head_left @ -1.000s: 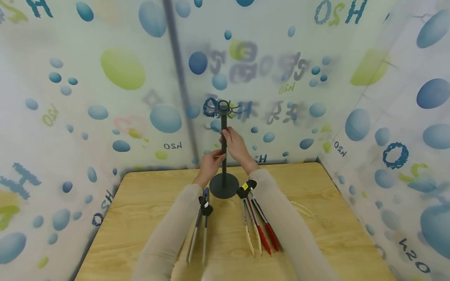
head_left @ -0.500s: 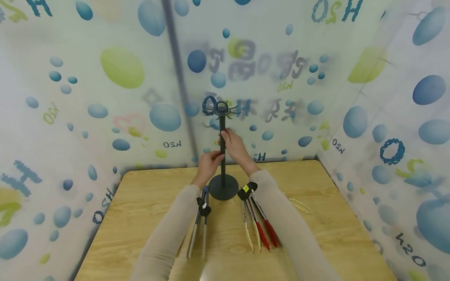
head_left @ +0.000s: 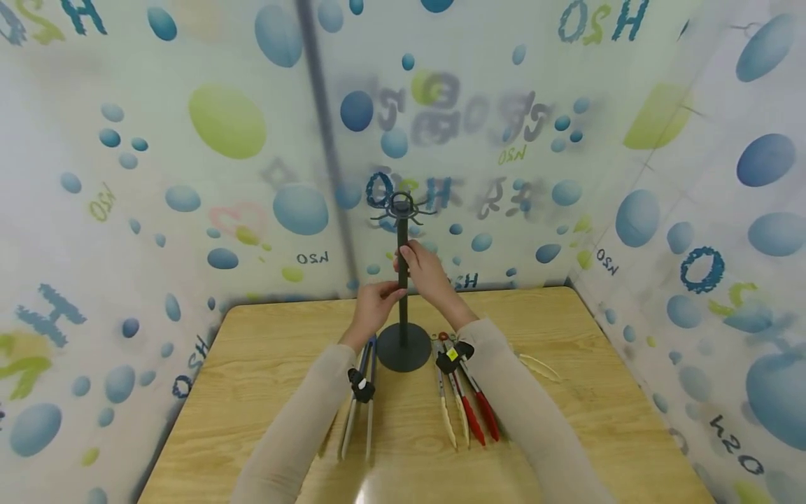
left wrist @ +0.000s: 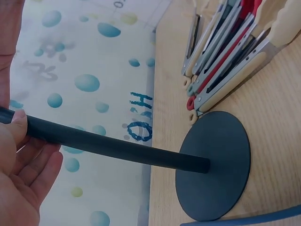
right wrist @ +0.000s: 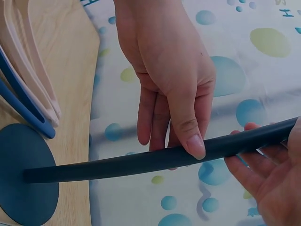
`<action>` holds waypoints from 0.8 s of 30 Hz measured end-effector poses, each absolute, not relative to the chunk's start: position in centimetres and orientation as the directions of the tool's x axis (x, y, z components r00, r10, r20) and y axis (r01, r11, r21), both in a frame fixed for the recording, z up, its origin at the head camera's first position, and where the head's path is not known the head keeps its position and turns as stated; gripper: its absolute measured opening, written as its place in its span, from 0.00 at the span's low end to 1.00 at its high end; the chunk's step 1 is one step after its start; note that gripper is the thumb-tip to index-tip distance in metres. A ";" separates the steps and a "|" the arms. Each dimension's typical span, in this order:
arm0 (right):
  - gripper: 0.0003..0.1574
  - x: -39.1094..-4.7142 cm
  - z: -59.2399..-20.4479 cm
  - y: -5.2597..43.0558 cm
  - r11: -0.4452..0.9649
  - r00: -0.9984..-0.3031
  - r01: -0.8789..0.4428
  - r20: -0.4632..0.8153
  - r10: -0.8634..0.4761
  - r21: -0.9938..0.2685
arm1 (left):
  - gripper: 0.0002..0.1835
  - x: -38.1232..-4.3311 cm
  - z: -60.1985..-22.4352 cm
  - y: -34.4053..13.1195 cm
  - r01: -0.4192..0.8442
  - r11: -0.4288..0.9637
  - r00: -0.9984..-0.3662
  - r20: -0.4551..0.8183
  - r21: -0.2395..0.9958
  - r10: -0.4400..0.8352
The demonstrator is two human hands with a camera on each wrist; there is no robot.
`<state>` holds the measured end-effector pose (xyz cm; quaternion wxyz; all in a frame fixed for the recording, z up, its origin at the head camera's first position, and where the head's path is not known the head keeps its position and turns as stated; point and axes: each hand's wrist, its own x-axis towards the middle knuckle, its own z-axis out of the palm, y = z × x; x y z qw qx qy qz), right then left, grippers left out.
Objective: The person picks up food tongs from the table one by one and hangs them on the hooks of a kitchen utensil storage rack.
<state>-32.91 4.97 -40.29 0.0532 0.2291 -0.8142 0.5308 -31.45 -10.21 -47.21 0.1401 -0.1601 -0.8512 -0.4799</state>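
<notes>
A black utensil stand [head_left: 404, 358] stands upright near the table's back edge, with a round base, a slim pole and a ring of curved hooks on top. My left hand [head_left: 373, 308] pinches the pole about halfway up, its thumb in front and fingers behind. Higher on the same pole, just below the hooks, my right hand [head_left: 429, 274] grips with thumb and fingers. Both hands [right wrist: 164, 61] show close together on the pole in the right wrist view. Whether the base touches the table cannot be told.
Several tongs with beige, red and grey handles [left wrist: 225, 56] lie right of the base. Blue tongs [right wrist: 28, 106] and pale ones lie to its left. A beige piece [head_left: 540, 367] lies beyond the right forearm. A patterned wall [head_left: 504, 126] rises behind the wooden table [head_left: 252, 364].
The stand, with both hands on its pole, has shifted slightly nearer to me. The tongs lie about where they were.
</notes>
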 end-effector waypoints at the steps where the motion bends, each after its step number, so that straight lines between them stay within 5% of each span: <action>1: 0.34 -32.7 -40.3 5.0 0.334 -0.890 -0.429 0.328 -0.317 -0.839 | 0.14 -31.2 -47.2 -10.2 0.410 0.485 -0.908 0.394 0.773 0.139; 19: 0.30 -30.4 -40.6 5.7 0.292 -0.887 -0.427 0.336 -0.316 -0.855 | 0.14 -29.2 -47.3 -10.1 0.434 0.518 -0.898 0.402 0.737 0.180; 24: 0.33 -30.0 -40.3 7.2 0.391 -0.901 -0.392 0.260 -0.347 -0.833 | 0.18 -28.8 -47.4 -11.8 0.418 0.568 -0.908 0.327 0.708 0.261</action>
